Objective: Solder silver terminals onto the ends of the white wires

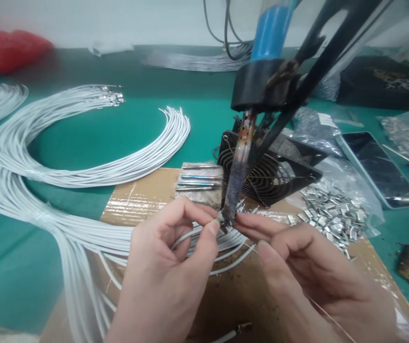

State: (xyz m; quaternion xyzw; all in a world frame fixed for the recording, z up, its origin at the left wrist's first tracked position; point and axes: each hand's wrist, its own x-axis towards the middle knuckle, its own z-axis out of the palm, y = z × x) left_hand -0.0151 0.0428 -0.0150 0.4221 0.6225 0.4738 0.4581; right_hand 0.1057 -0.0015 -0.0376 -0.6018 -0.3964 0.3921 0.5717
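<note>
My left hand pinches the end of a white cable just beside the tip of a soldering iron, which hangs from a black clamp. From the right, my right hand reaches the same spot, its index fingertip close to the iron's tip. A thin wire runs through the right hand, between thumb and fingers, towards the tip. The small part at the tip is mostly covered by fingers. Behind my left hand lies a bundle of white cables, and metal rods rest on a grey block.
A black fan stands behind the iron. Loose metal pieces lie on a plastic bag at the right, near a phone. Brown cardboard covers the green table. A curved cable bundle and red bag are left.
</note>
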